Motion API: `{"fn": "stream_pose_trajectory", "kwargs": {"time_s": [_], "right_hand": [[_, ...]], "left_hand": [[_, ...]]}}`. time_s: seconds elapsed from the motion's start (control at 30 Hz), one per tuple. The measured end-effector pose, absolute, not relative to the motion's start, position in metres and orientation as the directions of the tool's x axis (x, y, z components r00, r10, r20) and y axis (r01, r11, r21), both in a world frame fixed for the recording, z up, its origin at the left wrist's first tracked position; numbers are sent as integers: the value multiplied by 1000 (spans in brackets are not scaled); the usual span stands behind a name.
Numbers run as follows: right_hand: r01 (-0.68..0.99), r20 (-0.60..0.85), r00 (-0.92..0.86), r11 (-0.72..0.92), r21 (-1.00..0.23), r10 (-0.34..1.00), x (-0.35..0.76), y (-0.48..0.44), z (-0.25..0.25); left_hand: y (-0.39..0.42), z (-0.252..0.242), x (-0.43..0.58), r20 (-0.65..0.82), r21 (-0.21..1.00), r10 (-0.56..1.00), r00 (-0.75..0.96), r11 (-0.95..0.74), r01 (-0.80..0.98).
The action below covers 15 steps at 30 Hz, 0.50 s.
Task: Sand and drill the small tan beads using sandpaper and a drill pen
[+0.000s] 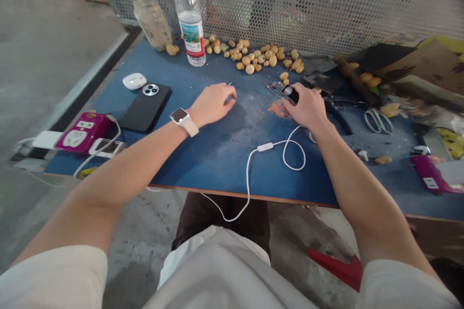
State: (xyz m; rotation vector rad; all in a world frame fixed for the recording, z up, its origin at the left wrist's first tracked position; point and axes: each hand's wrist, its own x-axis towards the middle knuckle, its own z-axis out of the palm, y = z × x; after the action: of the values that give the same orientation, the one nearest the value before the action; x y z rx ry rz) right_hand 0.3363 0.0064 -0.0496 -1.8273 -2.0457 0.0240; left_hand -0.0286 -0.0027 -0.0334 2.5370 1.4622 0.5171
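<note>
My left hand (216,101), with a watch (179,116) on its wrist, rests on the blue table (217,154) with fingers curled. A small, thin dark piece (229,83) pokes out at its fingertips; its kind is unclear. On the right, my right hand (308,106) is closed around a short black cylinder (292,95) with a shiny round end. Beneath and beside those fingers lie orange scraps (278,108) and thin wire-like bits (274,88). A white cable (249,169) with an inline switch (265,147) loops near the right wrist.
Yellow-brown round fruits (250,60) line the back, by a water bottle (192,34) and cloudy jar (152,24). Left are a phone (145,111), white case (134,81) and purple power strip (85,131). Right are pliers (340,118), scissors (379,120), an earbud (363,155) and another strip (431,174).
</note>
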Motion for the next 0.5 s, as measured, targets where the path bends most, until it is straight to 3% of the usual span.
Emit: {"fn": "stream_pose_trajectory", "kwargs": {"time_s": [0.2, 0.5], "right_hand": [[957, 296, -12, 98, -274, 955, 332, 24, -57], [961, 248, -66, 128, -246, 967, 310, 48, -61]], "left_hand": [[-45, -26, 8, 111, 278, 721, 684, -683, 675], [-44, -30, 9, 105, 290, 689, 717, -711, 640]]}}
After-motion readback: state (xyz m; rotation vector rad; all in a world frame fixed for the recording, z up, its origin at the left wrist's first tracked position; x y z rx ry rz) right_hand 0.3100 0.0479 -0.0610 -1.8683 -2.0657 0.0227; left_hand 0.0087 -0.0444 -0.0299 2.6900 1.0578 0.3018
